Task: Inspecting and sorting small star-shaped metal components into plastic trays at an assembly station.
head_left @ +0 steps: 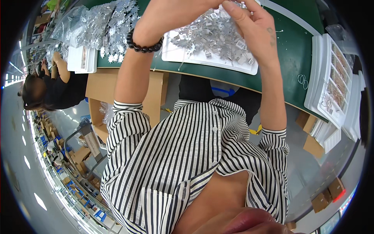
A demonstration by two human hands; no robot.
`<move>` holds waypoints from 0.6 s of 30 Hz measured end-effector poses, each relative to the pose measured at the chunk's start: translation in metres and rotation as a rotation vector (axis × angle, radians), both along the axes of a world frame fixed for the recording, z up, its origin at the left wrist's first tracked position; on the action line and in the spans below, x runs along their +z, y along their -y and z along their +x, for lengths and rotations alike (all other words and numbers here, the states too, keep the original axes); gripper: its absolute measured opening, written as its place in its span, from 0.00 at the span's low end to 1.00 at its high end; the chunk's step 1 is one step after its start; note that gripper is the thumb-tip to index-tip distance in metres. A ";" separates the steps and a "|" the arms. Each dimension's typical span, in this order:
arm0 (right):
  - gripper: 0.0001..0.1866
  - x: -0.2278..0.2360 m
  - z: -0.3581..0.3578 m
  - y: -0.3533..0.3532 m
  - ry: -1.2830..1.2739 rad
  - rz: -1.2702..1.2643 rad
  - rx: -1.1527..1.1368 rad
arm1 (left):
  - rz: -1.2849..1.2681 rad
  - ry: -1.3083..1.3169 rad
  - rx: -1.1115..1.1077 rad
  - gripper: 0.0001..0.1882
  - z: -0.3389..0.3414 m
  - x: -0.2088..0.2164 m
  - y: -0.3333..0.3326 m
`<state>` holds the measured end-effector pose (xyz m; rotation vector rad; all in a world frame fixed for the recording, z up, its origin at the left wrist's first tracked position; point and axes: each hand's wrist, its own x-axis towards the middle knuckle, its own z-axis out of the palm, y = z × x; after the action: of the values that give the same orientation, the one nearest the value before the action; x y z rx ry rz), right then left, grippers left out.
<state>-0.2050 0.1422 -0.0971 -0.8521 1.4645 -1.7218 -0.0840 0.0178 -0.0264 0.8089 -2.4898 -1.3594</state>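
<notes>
Both hands are raised at the top of the head view and meet over a white tray [171, 58]. Heaped on the tray are small flat silver pieces [206, 43] with little white tags. My left hand [181, 13], a dark beaded bracelet at its wrist, reaches rightward with its fingers closed at the upper edge. My right hand [257, 29] comes from the other side, thumb and fingers bent together in a pinch. Whatever lies between the fingertips is too small and too cut off by the picture's edge to make out.
Silver snowflake-like pieces [117, 29] and clear plastic bags [70, 25] cover the green table's [290, 82] left part. At the right stand stacked white trays [315, 70] with filled compartments. A cardboard box [117, 84] is below the table edge. Another person [58, 87] works at left.
</notes>
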 end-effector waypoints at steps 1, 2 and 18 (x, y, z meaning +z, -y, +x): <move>0.06 -0.001 -0.003 0.002 -0.037 0.013 0.037 | 0.060 -0.088 -0.115 0.10 0.006 -0.008 0.017; 0.05 -0.004 -0.007 0.002 -0.078 0.030 0.069 | 0.123 -0.181 -0.235 0.09 0.010 -0.017 0.035; 0.09 -0.031 -0.036 0.014 -0.480 0.175 0.022 | -0.266 0.117 0.285 0.12 0.038 -0.077 0.061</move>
<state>-0.2408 0.1282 -0.1284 -1.2358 1.8754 -1.4016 -0.0463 -0.0432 -0.1037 1.1528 -2.4491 -0.8898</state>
